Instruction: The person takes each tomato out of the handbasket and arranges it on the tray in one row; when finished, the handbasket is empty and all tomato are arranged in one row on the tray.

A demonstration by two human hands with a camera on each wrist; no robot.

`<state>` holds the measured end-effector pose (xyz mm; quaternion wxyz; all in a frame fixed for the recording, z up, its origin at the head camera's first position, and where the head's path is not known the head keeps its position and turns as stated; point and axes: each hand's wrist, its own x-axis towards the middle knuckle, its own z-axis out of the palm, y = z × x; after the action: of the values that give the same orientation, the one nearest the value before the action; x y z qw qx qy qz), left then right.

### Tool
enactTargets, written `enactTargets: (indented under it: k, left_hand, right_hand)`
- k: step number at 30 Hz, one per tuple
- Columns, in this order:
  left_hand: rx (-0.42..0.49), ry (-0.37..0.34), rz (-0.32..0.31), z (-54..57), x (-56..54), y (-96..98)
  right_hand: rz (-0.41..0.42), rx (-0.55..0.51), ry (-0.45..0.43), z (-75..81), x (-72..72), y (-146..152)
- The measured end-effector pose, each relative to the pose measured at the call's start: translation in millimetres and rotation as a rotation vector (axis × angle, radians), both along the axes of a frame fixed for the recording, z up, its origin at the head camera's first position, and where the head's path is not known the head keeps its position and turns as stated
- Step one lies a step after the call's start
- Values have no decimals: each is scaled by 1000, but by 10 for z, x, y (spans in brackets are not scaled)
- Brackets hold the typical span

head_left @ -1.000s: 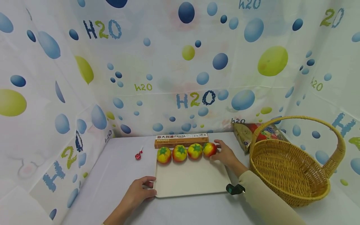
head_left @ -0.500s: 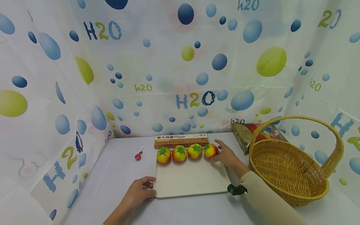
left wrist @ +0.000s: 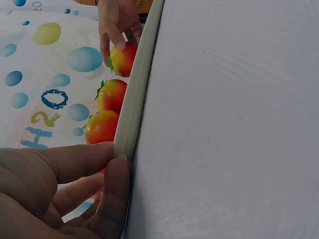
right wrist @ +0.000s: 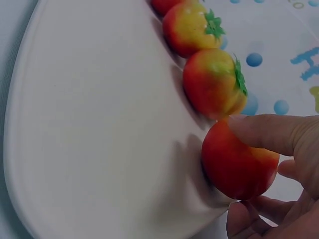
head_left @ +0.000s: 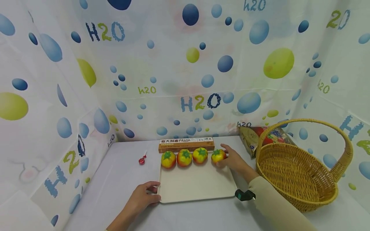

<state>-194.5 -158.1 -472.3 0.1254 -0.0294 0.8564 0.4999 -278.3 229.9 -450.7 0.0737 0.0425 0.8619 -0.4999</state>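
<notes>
Several red-and-yellow tomatoes with green star-shaped tops stand in a row along the far edge of a cream tray (head_left: 193, 186). My right hand (head_left: 233, 159) grips the rightmost tomato (head_left: 218, 156) between thumb and fingers, as the right wrist view also shows. A narrow gap parts it from the neighbouring tomato (head_left: 200, 155) in the head view. At the tray's near left side, my left hand (head_left: 142, 195) holds the edge; its thumb and index fingertip meet the rim (left wrist: 130, 119) in the left wrist view.
Behind the tray lies a pasta box (head_left: 186, 145). To the right stands a wicker basket (head_left: 297, 176) with a tall handle, and a shiny printed bag (head_left: 248, 138) behind it. A small red trinket (head_left: 142, 160) lies at left. Patterned curtains surround the table.
My right hand has shifted the rightmost tomato slightly to the right, widening the gap to its neighbour. The left hand and tray look unmoved.
</notes>
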Motion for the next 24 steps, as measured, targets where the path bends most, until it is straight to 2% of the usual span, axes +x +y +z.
enactTargets:
  k: [15, 24]
  left_hand:
    - [4, -3, 4, -14, 10, -2]
    - [16, 26, -7, -14, -11, -6]
  right_hand:
    - [4, -33, -1, -38, -12, 7]
    - [24, -19, 7, -8, 2, 36]
